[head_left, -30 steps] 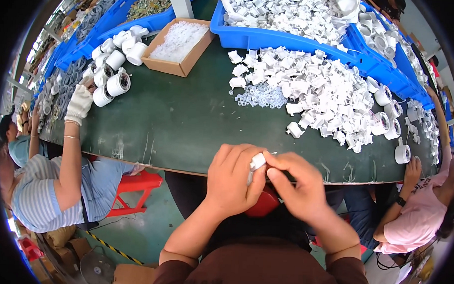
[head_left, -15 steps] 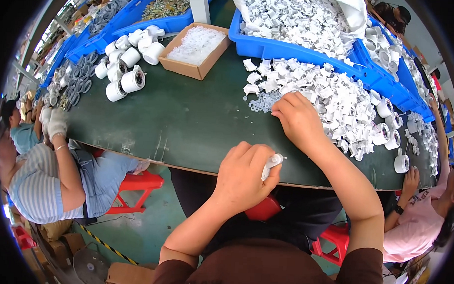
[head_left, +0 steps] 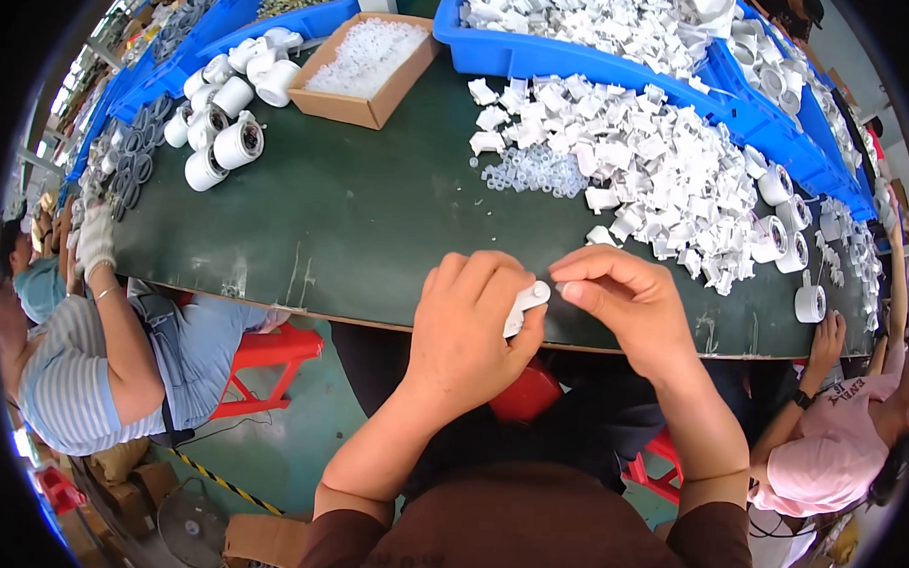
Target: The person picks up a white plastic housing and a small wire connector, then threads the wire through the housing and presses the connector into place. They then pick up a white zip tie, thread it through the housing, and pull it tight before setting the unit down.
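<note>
Frame centre: my left hand [head_left: 473, 325] pinches white plastic piece [head_left: 526, 309] by worktop's [head_left: 357, 221] near edge. My right hand [head_left: 629, 300] just beside, thumb and fingertips drawn close; cannot tell if they grip anything. Piece in hand looks partly done; loose white parts [head_left: 668, 191], clear rings [head_left: 533, 172] lie unused, upper right and upper centre. Left fingers hide much of piece; blue bin [head_left: 542, 59] cut off at top.
</note>
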`<move>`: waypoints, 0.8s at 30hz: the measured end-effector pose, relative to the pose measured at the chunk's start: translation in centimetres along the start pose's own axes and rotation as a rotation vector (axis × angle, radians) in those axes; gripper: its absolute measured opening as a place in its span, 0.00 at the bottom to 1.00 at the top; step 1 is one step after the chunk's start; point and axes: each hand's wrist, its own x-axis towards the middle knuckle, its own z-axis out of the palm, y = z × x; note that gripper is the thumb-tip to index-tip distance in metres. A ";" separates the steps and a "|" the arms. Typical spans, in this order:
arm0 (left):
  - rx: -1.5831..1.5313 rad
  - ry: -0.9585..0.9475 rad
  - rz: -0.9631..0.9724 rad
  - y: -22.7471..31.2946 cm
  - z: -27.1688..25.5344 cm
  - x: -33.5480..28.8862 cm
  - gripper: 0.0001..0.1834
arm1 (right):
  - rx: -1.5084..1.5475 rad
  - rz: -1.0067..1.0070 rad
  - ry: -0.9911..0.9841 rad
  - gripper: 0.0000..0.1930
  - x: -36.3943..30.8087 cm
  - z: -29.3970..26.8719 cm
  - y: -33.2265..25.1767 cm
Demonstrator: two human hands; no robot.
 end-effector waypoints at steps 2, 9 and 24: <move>-0.008 -0.009 0.012 -0.2 0.1 0.1 0.16 | 0.069 0.031 -0.006 0.06 -0.2 0.6 0.9; -0.008 -0.014 0.038 -0.5 0.1 -0.2 0.17 | 0.178 0.127 -0.046 0.06 0.3 1.0 1.1; -0.031 0.125 0.051 -1.0 0.9 -0.8 0.18 | 0.258 0.120 0.027 0.07 0.0 2.6 1.9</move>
